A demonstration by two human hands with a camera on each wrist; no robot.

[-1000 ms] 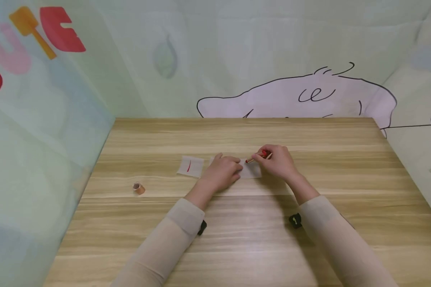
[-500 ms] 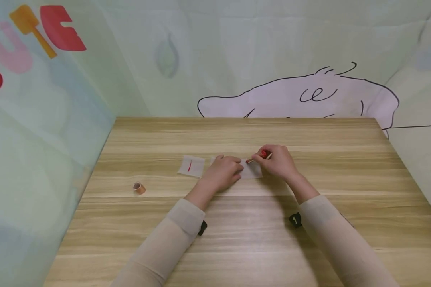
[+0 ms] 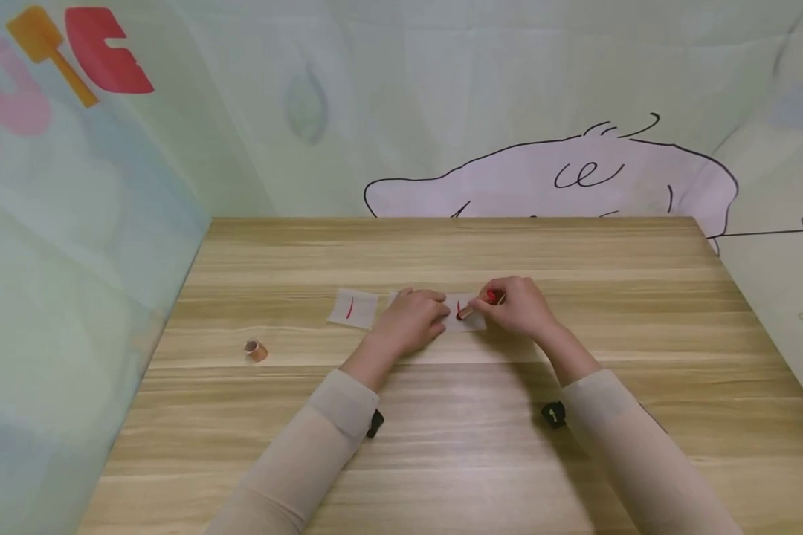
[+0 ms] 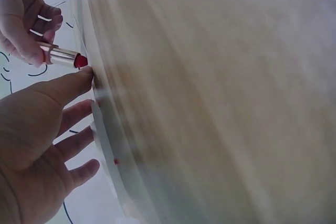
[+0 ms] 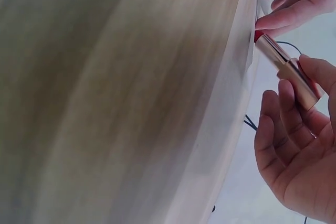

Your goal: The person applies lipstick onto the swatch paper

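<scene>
My right hand [image 3: 518, 306] pinches a lipstick [image 5: 291, 72] with a gold-toned tube, its red tip at the right-hand piece of thin white paper [image 3: 473, 322]. A short red line [image 3: 458, 306] shows on that paper just beyond the tip. My left hand [image 3: 411, 321] rests on the paper with fingers spread, covering its middle. In the left wrist view, its thumb lies close beside the lipstick's tip. To the left lies another white piece of paper [image 3: 364, 310], marked with one red stroke [image 3: 350, 307].
A small copper-coloured lipstick cap [image 3: 256, 350] lies on the wooden table [image 3: 442, 446], left of the papers. A printed cloth backdrop [image 3: 401, 111] hangs behind the table's far edge and along both sides. Black wrist cameras [image 3: 554, 414] sit under the sleeves.
My right hand has drawn the lipstick a little toward the person, and a short red line has appeared on the right-hand paper. The left hand stays in place.
</scene>
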